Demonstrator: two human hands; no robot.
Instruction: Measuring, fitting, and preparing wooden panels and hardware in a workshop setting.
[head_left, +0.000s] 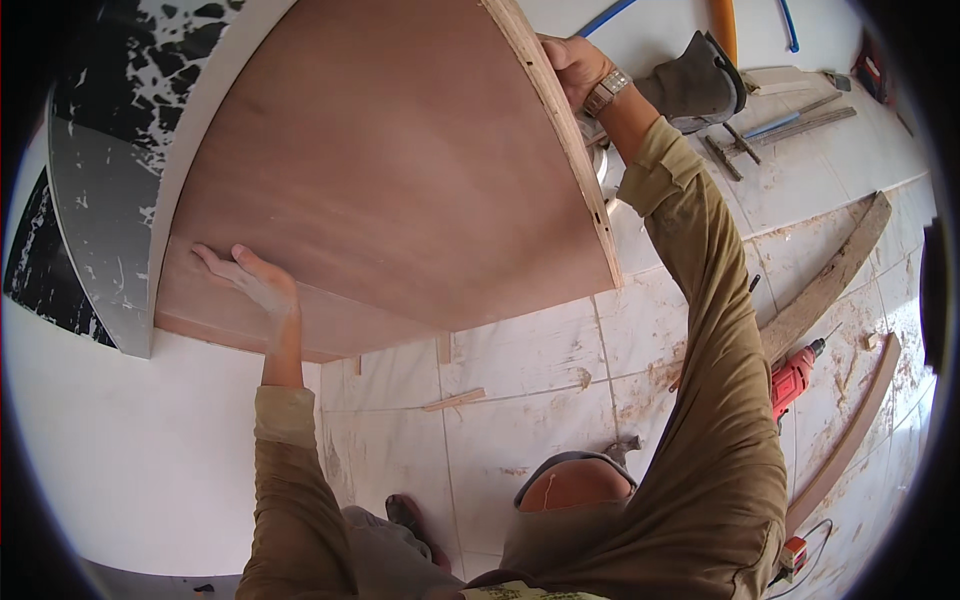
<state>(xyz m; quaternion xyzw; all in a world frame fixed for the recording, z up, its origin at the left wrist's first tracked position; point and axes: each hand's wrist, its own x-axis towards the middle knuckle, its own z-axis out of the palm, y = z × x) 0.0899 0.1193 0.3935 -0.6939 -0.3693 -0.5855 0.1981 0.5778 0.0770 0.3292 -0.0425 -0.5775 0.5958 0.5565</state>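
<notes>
My left hand lies flat, ungripping, on the plywood panel, while my right hand clasps its far edge, which runs away from me.

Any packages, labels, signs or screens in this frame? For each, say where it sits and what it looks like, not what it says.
No packages, signs or screens show.
Red power drill: on the tiled floor at right; any label is too small to tell.
Small red and white device: floor at lower right, with a cord; markings unclear.
Left hand lies flat on the plywood panel; right hand grips its edge.
</notes>
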